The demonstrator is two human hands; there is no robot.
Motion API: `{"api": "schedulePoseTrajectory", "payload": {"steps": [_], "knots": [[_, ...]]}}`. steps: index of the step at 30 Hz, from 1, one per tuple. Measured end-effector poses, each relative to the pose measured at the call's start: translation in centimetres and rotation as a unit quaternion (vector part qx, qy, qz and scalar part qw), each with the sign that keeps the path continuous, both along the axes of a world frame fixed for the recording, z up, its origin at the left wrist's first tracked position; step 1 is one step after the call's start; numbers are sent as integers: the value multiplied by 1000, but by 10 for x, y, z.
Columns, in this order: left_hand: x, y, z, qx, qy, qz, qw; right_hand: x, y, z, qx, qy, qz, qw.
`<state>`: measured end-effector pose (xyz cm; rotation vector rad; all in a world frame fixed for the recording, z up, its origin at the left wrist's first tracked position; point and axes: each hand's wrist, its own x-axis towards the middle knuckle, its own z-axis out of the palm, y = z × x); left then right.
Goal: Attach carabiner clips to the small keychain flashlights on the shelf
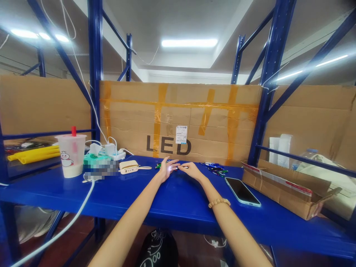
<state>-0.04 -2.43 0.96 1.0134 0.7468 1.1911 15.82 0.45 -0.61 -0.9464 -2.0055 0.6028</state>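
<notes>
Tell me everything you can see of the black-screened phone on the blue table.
The slim, rectangular smartphone with rounded corners has a dark, glossy screen and a pale mint rim, possibly a case. It lies flat, screen up, on the smooth blue tabletop, slanted, with its far end close to the open brown cardboard box. Neither the left hand nor the right hand touches it.

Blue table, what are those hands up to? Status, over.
Right hand pinching slim pen-like item. Left hand open beside it. Phone and loose pen-like pieces off right, not between hands.
</notes>
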Motion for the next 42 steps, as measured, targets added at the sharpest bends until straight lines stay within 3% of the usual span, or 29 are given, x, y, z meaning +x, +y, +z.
{"api": "schedulePoseTrajectory", "payload": {"steps": [13,26,33,42], "knots": [[1,5,-5,1,70,28,997,2,1,-1,20,6,-20,1000],[-5,6,-4,-21,-11,-3,1000,2,-1,2,29,8,7,1000],[-6,1,-2,-17,1,0,1000,3,-3,2,12,3,19,1000],[-6,0,-2,-16,20,5,1000,5,4,-1,36,6,-15,999]]}}
